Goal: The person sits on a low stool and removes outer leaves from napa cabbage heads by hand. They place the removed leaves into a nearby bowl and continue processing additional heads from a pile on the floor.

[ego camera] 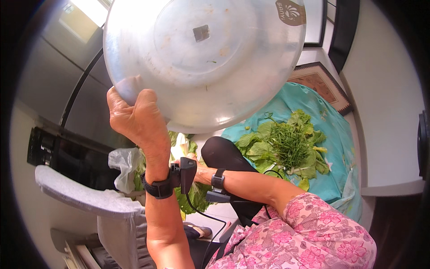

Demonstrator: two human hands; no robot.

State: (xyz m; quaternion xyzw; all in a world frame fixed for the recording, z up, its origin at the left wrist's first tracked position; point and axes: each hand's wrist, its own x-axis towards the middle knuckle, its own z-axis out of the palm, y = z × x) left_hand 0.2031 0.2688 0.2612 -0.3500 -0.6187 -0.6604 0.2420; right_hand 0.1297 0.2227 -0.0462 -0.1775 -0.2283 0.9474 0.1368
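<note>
My left hand [137,111] grips the rim of a large, round, translucent plastic basin [188,97], raised and tilted with its underside towards me. Lower down, my right hand [198,169] reaches across to leafy greens with a thick white stalk [181,146]; my left wrist and its strap device hide most of its fingers, so its hold is unclear. On a turquoise plastic sheet [336,148] at the right lies a heap of loose green leaves [265,141], with thin green stems [290,144] on top. Bits of leaf cling to the basin.
A grey fabric-covered chair [87,198] stands at the left, with a clear plastic bag [126,168] beyond its back. My bent knee [220,151] is between the greens and the sheet. Black cables hang from both wrist devices. A patterned mat [322,84] lies behind the sheet, near the wall.
</note>
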